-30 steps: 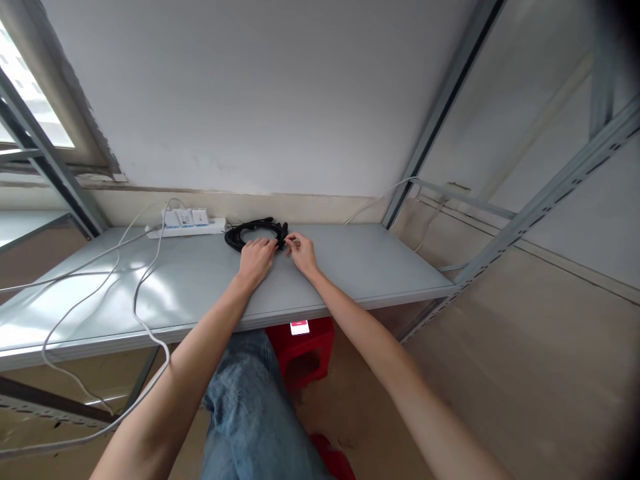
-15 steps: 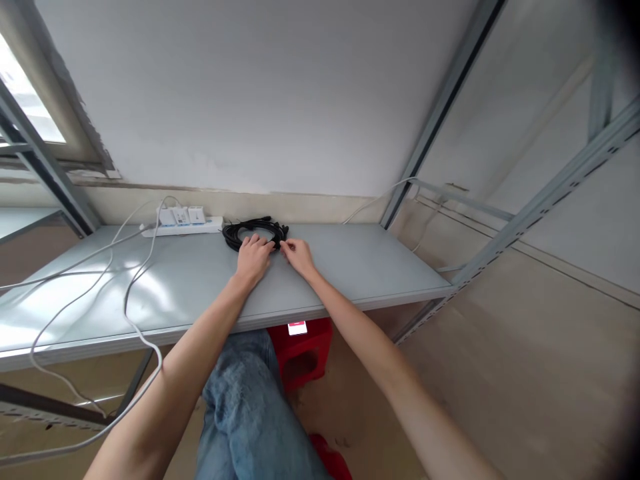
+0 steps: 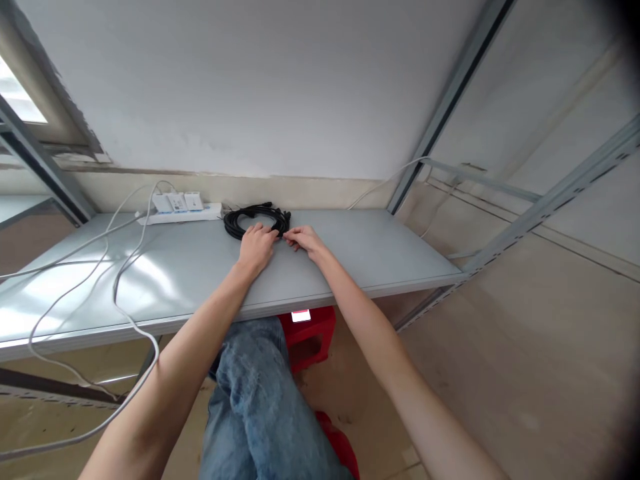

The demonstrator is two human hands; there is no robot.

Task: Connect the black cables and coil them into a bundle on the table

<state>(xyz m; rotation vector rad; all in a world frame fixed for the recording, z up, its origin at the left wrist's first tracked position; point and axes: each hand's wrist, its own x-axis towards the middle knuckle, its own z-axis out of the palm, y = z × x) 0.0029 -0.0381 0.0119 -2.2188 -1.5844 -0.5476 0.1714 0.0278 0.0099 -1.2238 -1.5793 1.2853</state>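
A coil of black cable (image 3: pixel 245 217) lies on the grey metal shelf (image 3: pixel 360 257) near the back wall. My left hand (image 3: pixel 256 245) rests on the coil's near edge, fingers curled over the strands. My right hand (image 3: pixel 306 239) is just to the right, its fingertips pinched at the coil's right end where the strands bunch together. Both forearms reach out over the shelf's front edge.
A white power strip (image 3: pixel 181 212) with white plugs sits at the back left, and white cords (image 3: pixel 117 280) trail from it across the shelf and off its front. Grey rack uprights (image 3: pixel 450 100) stand to the right. A red stool (image 3: pixel 310 337) is below.
The view has shifted a little. Both hands stay at the coil; the right hand's fingers have moved slightly along its right end.
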